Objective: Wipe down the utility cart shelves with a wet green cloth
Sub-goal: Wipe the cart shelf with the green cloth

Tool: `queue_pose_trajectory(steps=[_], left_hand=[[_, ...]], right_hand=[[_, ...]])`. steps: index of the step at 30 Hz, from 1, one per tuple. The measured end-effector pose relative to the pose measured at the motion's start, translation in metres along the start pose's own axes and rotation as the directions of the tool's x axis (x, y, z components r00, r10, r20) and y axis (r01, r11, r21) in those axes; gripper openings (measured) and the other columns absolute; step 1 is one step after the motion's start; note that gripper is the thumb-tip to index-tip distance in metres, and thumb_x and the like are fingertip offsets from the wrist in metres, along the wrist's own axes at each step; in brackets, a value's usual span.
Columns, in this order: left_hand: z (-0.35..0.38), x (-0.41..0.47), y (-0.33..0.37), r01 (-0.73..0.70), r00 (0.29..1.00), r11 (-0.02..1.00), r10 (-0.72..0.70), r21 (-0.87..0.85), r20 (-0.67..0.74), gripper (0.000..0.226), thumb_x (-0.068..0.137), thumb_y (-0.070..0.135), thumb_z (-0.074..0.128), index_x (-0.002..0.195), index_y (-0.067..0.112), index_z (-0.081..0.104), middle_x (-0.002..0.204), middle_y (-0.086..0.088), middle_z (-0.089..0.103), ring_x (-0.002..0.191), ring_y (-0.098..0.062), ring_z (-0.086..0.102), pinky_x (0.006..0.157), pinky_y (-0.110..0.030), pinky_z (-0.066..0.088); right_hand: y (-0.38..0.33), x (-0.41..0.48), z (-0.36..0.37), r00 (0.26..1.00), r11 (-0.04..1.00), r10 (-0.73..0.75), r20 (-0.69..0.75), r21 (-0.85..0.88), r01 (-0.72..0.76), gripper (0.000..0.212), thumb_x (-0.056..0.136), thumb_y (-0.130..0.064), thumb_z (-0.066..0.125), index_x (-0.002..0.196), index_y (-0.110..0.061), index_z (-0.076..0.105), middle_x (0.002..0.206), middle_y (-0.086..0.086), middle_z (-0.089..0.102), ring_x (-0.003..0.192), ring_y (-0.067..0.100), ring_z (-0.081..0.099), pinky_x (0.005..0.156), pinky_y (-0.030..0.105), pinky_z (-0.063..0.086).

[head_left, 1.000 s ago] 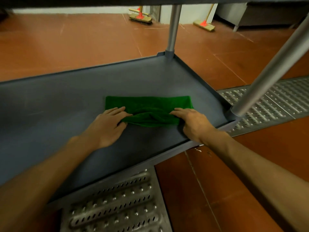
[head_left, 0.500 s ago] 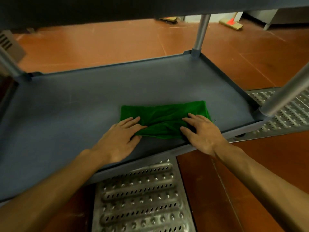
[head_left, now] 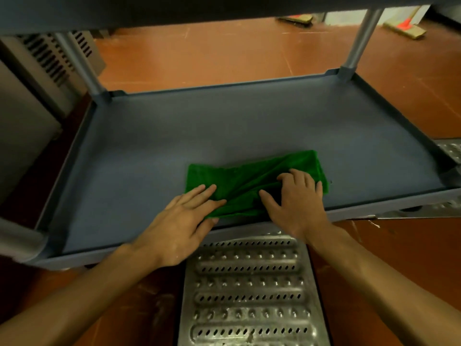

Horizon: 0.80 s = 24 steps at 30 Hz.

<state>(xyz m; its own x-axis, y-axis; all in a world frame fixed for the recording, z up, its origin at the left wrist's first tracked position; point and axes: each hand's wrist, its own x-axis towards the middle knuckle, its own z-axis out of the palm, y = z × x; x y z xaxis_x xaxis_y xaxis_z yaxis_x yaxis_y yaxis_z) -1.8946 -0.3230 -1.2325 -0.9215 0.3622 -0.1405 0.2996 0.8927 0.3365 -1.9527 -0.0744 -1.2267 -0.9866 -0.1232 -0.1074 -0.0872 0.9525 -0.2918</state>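
A green cloth [head_left: 239, 179] lies bunched and creased on the grey bottom shelf [head_left: 174, 146] of the utility cart, near the shelf's front edge and right of centre. My left hand [head_left: 184, 218] lies flat with straight fingers, its fingertips pressing the cloth's left front corner. My right hand [head_left: 294, 198] rests on the cloth's right half, fingers bent and digging into the folds, thumb spread to the left. The underside of the shelf above crosses the top of the view.
Grey posts rise at the back left [head_left: 84, 68] and back right [head_left: 359, 43] corners. A perforated metal drain grate [head_left: 249, 290] lies in the red tiled floor beneath my arms. A vented metal cabinet [head_left: 47, 56] stands at the left. Brooms [head_left: 404, 26] lie on the floor far behind.
Both hands have dragged the cloth toward the shelf's front edge and bunched it more. The view has swung left, so the shelf's left side shows.
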Motion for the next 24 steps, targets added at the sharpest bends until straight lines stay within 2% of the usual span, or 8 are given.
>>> queue_pose_trajectory(steps=[6, 17, 19, 21, 23, 24], left_hand=[[-0.007, -0.042, -0.025, 0.070, 0.998, 0.997, -0.070, 0.018, 0.003, 0.060, 0.093, 0.061, 0.009, 0.151, 0.046, 0.021, 0.163, 0.021, -0.001, 0.148, 0.002, -0.011, 0.124, -0.038, 0.013], [-0.018, -0.095, -0.068, 0.136, 0.990, 0.991, -0.136, 0.011, -0.044, 0.058, 0.095, 0.060, 0.015, 0.149, 0.045, 0.027, 0.162, 0.023, 0.004, 0.148, 0.004, -0.005, 0.123, -0.038, 0.017], [-0.021, -0.099, -0.070, 0.151, 0.987, 0.988, -0.150, 0.021, -0.056, 0.057, 0.093, 0.062, 0.019, 0.146, 0.049, 0.032, 0.161, 0.024, 0.008, 0.149, 0.004, 0.001, 0.122, -0.040, 0.015], [-0.028, -0.096, -0.064, 0.218, 0.967, 0.975, -0.222, -0.042, -0.128, 0.057, 0.087, 0.065, 0.026, 0.138, 0.050, 0.045, 0.160, 0.020, 0.022, 0.148, -0.001, 0.017, 0.121, -0.043, 0.015], [-0.037, -0.083, -0.056, 0.271, 0.913, 0.949, -0.306, -0.160, -0.271, 0.057, 0.085, 0.063, 0.032, 0.131, 0.041, 0.056, 0.154, 0.010, 0.039, 0.141, -0.010, 0.035, 0.117, -0.043, 0.025], [-0.039, -0.074, -0.053, 0.266, 0.892, 0.951, -0.305, -0.158, -0.333, 0.059, 0.086, 0.061, 0.032, 0.134, 0.036, 0.056, 0.152, 0.005, 0.043, 0.139, -0.014, 0.038, 0.115, -0.042, 0.028]], right_hand=[[-0.049, 0.001, 0.020, 0.998, 0.998, -0.056, 0.033, -0.012, 0.056, 0.066, 0.092, -0.059, 0.039, 0.140, -0.013, 0.038, 0.154, 0.012, 0.026, 0.145, 0.037, 0.015, 0.116, 0.064, 0.008], [-0.108, -0.013, 0.044, 0.980, 0.979, -0.198, 0.027, -0.035, 0.199, 0.071, 0.092, -0.060, 0.036, 0.146, -0.015, 0.030, 0.156, 0.011, 0.022, 0.146, 0.037, 0.012, 0.118, 0.061, 0.006], [-0.111, -0.012, 0.043, 0.973, 0.972, -0.227, 0.039, -0.049, 0.229, 0.073, 0.086, -0.062, 0.029, 0.144, -0.017, 0.035, 0.155, 0.010, 0.025, 0.145, 0.037, 0.015, 0.118, 0.061, 0.007], [-0.111, -0.008, 0.039, 0.968, 0.966, -0.252, 0.006, -0.055, 0.252, 0.070, 0.082, -0.062, 0.029, 0.133, -0.019, 0.050, 0.148, 0.009, 0.035, 0.142, 0.034, 0.022, 0.118, 0.060, 0.003], [-0.111, 0.002, 0.036, 0.947, 0.958, -0.286, -0.144, -0.033, 0.285, 0.057, 0.083, -0.059, 0.035, 0.113, -0.020, 0.065, 0.137, 0.010, 0.046, 0.138, 0.033, 0.031, 0.118, 0.059, 0.001], [-0.112, 0.009, 0.036, 0.923, 0.950, -0.305, -0.234, -0.008, 0.312, 0.052, 0.085, -0.056, 0.039, 0.109, -0.019, 0.065, 0.134, 0.011, 0.048, 0.136, 0.033, 0.033, 0.118, 0.060, 0.004]])
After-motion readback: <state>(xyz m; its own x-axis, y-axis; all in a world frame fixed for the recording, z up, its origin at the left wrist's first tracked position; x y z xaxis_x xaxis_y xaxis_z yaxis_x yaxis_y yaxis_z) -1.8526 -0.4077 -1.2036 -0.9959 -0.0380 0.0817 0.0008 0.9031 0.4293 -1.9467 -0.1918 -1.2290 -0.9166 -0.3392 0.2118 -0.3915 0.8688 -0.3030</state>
